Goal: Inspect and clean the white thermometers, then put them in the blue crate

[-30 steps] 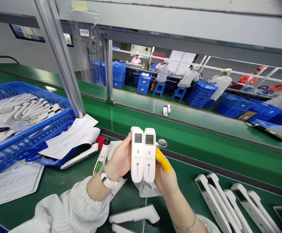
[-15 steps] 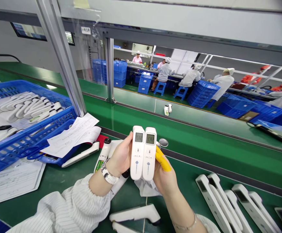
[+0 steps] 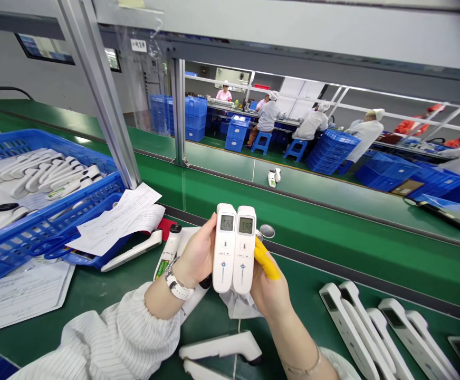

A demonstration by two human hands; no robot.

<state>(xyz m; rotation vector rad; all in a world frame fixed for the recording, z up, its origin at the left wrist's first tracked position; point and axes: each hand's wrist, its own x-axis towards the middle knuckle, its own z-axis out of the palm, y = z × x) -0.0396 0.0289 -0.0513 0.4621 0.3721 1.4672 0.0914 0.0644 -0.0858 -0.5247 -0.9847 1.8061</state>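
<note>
Two white infrared thermometers stand side by side in front of me, screens facing me and lit with matching characters. My left hand (image 3: pixel 196 250) is closed on the left thermometer (image 3: pixel 224 272), thumb along its edge. Closed on the right thermometer (image 3: pixel 245 272) is my right hand (image 3: pixel 269 279), which has a yellow cover on a finger. The fingers behind both devices are hidden. Below them a white cloth or bag (image 3: pixel 243 309) shows. A thermometer with an uncovered battery bay (image 3: pixel 167 253) lies beside my left wrist. Another white thermometer (image 3: pixel 222 345) rests on the bench between my forearms.
A blue basket (image 3: pixel 67 211) of thermometers and a smaller blue tray with papers (image 3: pixel 119 221) stand at left. Several thermometers (image 3: pixel 348 327) lie at right. A metal post (image 3: pixel 99 95) rises at left. Beyond the green belt (image 3: pixel 210 184), co-workers (image 3: pixel 267 116) sit among blue crates.
Both hands keep the two thermometers together in nearly the same place. The view has shifted very slightly; nothing was let go or picked up.
</note>
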